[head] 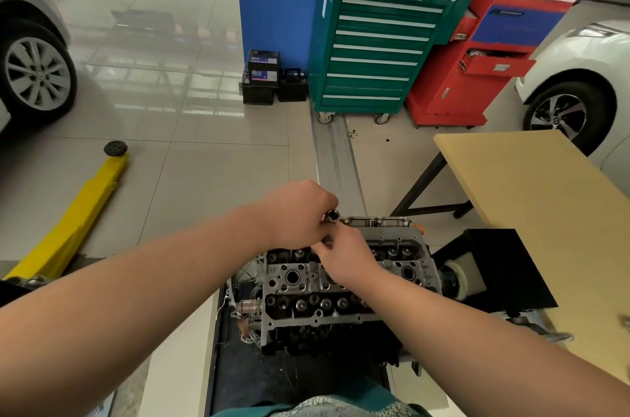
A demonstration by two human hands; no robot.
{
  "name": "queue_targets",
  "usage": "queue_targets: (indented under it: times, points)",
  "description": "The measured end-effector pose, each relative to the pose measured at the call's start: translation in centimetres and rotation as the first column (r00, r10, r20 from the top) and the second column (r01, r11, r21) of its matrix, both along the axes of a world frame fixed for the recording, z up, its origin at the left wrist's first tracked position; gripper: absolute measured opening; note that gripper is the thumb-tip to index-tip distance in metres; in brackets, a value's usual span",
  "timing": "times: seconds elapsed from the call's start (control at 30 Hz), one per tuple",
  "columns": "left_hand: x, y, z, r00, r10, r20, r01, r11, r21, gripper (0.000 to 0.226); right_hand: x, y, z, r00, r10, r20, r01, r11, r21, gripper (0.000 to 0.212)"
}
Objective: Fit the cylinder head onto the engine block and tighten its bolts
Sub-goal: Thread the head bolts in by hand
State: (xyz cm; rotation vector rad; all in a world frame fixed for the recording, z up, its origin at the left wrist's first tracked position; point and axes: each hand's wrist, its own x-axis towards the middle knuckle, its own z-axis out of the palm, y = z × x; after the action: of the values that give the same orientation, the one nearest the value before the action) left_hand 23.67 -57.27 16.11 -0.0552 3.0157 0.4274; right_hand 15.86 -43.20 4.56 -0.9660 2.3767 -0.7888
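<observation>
The cylinder head (341, 283) sits on the engine block (327, 338). Above its far edge, the left hand (300, 212) grips a small metal socket (331, 216); the right hand's (347, 256) fingers pinch something I cannot make out.

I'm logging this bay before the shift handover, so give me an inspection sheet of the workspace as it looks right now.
Surface: dark stand carries the engine; tan table on the right.
Job's things: cylinder head sits on the engine block; a metal tool is at its far edge.
Clutter: black boxes on the floor by the blue wall.
Grippers: left hand grips the tool; right hand pinches the tool below it.
Cables: nothing seen.
Surroundings: yellow floor jack, green tool cabinet, red cabinet with one drawer open, a car at each side.
</observation>
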Motion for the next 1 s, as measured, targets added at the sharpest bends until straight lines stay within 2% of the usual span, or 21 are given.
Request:
queue_targets:
  times: [0.03, 0.1, 0.2, 0.27, 0.33, 0.4, 0.5, 0.53, 0.6, 0.63, 0.7, 0.77, 0.8, 0.93, 1.0]
  points:
    - [0.0, -0.3, 0.2, 1.000, -0.014, 0.014, 0.014, 1.000, 0.002, 0.024, -0.1, -0.1, 0.2, 0.999, 0.027, -0.019, -0.026, 0.999, 0.024, 0.006]
    - [0.2, -0.3, 0.6, 0.999, -0.006, 0.034, 0.007, 1.000, -0.021, 0.027, 0.2, -0.1, 0.3, 0.996, 0.027, -0.081, -0.024, 0.999, 0.038, 0.017]
    - [0.1, 0.2, 0.7, 0.997, 0.072, 0.020, -0.071, 0.995, -0.066, 0.048, 1.5, 0.2, -0.2, 0.980, -0.085, -0.181, 0.077, 0.996, -0.054, 0.035]
    - [-0.3, 0.7, 0.7, 0.995, 0.100, 0.017, -0.098, 0.990, -0.100, 0.057, 2.3, 0.3, -0.4, 0.964, -0.158, -0.212, 0.142, 0.986, -0.091, 0.031]
    - [-0.6, 1.0, 0.6, 0.995, 0.102, 0.012, -0.100, 0.988, -0.114, 0.054, 2.3, 0.3, -0.4, 0.963, -0.173, -0.208, 0.163, 0.984, -0.069, 0.033]
    - [-0.6, 1.1, 0.5, 0.998, 0.069, 0.003, -0.067, 0.988, -0.136, 0.048, 1.9, 0.4, -0.1, 0.973, -0.116, -0.201, 0.109, 0.993, -0.046, 0.034]
    - [-0.4, 0.8, 0.6, 0.997, -0.067, 0.027, 0.070, 0.986, -0.149, 0.022, 1.0, 0.8, 0.6, 0.997, 0.005, -0.078, -0.008, 0.999, -0.040, 0.008]
    - [-0.3, 0.5, 0.7, 0.991, -0.129, 0.035, 0.133, 0.982, -0.134, 0.017, 0.9, 0.8, 0.7, 0.998, 0.030, -0.054, -0.032, 0.999, -0.041, 0.009]
    - [-0.2, -0.1, 1.0, 0.978, -0.203, 0.043, 0.206, 0.975, -0.085, 0.017, 0.8, 0.7, 0.6, 0.997, 0.027, -0.075, -0.029, 0.999, -0.027, 0.004]
    - [-0.1, -0.3, 1.0, 0.977, -0.209, 0.037, 0.211, 0.975, -0.063, 0.020, 1.0, 0.6, 0.6, 0.993, 0.006, -0.115, -0.009, 0.999, -0.032, 0.012]
    - [0.0, -0.1, 1.1, 0.984, -0.180, 0.015, 0.180, 0.983, -0.041, 0.023, 1.2, 0.4, 0.3, 0.981, -0.083, -0.178, 0.075, 0.996, -0.050, 0.035]
    - [0.0, 0.7, 0.8, 0.993, -0.119, -0.014, 0.118, 0.992, -0.036, 0.020, 1.5, 0.2, 0.0, 0.977, -0.174, -0.120, 0.162, 0.981, -0.103, 0.042]
    - [-0.2, 1.1, 0.7, 0.997, -0.077, -0.018, 0.076, 0.996, -0.042, 0.022, 1.7, 0.1, 0.1, 0.977, -0.193, -0.086, 0.182, 0.976, -0.122, 0.039]
    - [-1.0, 1.1, 0.4, 0.993, 0.119, 0.024, -0.116, 0.988, -0.106, 0.030, 1.9, 0.1, 0.5, 0.975, -0.148, -0.166, 0.122, 0.980, -0.156, 0.022]
    - [-0.9, 1.0, 0.4, 0.996, 0.084, 0.035, -0.079, 0.988, -0.134, 0.025, 1.6, 0.3, 0.4, 0.988, -0.073, -0.133, 0.053, 0.987, -0.150, 0.014]
